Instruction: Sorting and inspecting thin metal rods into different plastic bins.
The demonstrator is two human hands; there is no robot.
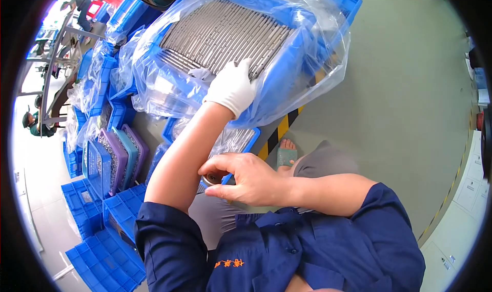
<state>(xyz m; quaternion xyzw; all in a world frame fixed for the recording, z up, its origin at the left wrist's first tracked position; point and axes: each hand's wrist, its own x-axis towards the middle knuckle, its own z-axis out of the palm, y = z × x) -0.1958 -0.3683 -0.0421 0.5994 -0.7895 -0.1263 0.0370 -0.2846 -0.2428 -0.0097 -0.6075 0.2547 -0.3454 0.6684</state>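
My left hand (231, 88), in a white glove, reaches to the near edge of a layer of thin metal rods (225, 33). Its fingers bend around rods at that edge, and the fingertips are partly hidden. The rods lie side by side in a big blue bin (287, 79) lined with a clear plastic bag (328, 79). Close to my left forearm is my bare right hand (248, 182), its thumb and fingers curled around a small round piece (212, 179) with a metallic rim and dark middle. Its kind is not clear.
Below the big bin stands a smaller blue bin (250, 138) holding bagged metal parts. Purple baskets (114, 161), a teal basket (130, 151) and stacked blue crates (105, 261) are on the left. Yellow-black tape (277, 136) marks the floor. Other people are far left.
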